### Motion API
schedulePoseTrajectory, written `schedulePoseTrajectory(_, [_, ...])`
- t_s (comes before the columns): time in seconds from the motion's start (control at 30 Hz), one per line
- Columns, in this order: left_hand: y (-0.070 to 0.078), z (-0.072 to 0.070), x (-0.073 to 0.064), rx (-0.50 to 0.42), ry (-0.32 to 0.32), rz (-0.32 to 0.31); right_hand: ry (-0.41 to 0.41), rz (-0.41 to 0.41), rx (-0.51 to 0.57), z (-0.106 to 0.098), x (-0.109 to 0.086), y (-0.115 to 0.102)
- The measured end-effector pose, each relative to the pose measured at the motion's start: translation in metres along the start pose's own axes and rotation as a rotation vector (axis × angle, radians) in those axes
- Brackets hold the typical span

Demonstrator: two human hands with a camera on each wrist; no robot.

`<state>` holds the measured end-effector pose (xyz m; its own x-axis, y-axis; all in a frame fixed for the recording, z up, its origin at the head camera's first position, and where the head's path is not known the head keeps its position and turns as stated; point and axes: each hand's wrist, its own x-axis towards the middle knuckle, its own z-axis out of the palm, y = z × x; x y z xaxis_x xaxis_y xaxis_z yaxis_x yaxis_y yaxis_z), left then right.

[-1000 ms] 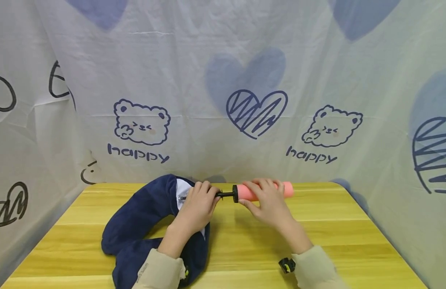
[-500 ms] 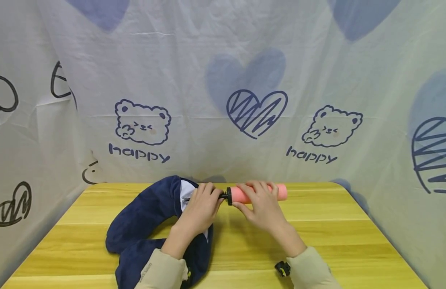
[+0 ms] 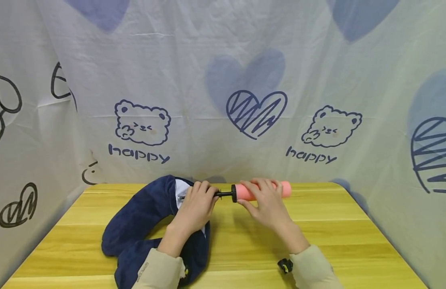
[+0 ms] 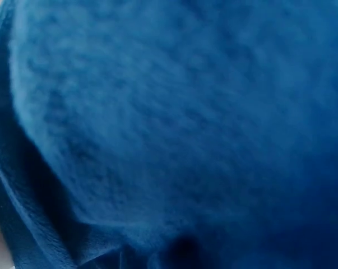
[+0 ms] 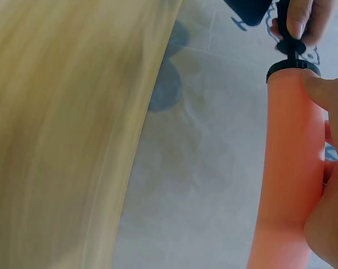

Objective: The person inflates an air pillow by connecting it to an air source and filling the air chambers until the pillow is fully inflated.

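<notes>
A hand pump with a pink barrel (image 3: 244,192) lies level above the far part of the table. My right hand (image 3: 270,204) grips the barrel, thumb near its black end cap in the right wrist view. A thin black rod (image 3: 226,194) sticks out of the cap toward my left hand (image 3: 195,206), which holds the pump's black end (image 5: 283,19). Under the left forearm is a navy plush neck pillow (image 3: 136,216), curved in a U, with a white opening (image 3: 180,188) by the left fingers. Its blue fabric (image 4: 157,112) fills most of the left wrist view.
The wooden table (image 3: 324,228) carries the pillow, and its far edge runs just behind the pump. A printed cloth (image 3: 215,152) hangs behind and at both sides. A small black device (image 3: 285,265) sits at the right sleeve.
The right hand pushed the barrel left toward the left hand, shortening the visible rod, then drew it back right, so the rod shows long again. The pillow shifted slightly along with the left hand.
</notes>
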<state>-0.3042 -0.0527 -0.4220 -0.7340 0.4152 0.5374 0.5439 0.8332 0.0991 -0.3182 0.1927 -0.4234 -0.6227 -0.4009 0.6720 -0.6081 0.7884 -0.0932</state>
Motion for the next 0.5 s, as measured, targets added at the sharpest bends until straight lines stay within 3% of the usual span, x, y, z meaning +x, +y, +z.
schedulePoseTrajectory(0.23, [-0.010,-0.006,-0.002,0.011,-0.025,-0.044,-0.029,0.041,0.007,-0.008,-0.001,0.020])
schedulePoseTrajectory(0.5, [-0.026,-0.014,-0.006,-0.010,0.030,-0.088,-0.020,0.075,0.024,-0.018,-0.005,0.042])
